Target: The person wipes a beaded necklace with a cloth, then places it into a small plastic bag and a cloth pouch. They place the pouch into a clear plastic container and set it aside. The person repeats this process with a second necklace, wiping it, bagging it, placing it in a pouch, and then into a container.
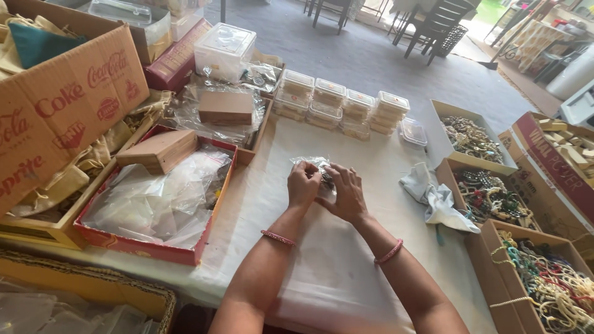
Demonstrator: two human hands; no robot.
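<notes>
Both my hands meet over the middle of a white cloth-covered table (346, 260). My left hand (302, 185) and my right hand (346, 193) together grip a small clear plastic pouch (314, 163) with dark beaded jewellery inside. The pouch sticks out above my fingers. Each wrist carries a red bangle.
A red tray (139, 246) of clear pouches and a small wooden box (158, 150) lie to the left. Stacked clear plastic containers (340, 106) line the far edge. Cardboard boxes of beaded jewellery (489, 195) stand at the right beside a crumpled white cloth (433, 198). A big printed carton (62, 105) is far left.
</notes>
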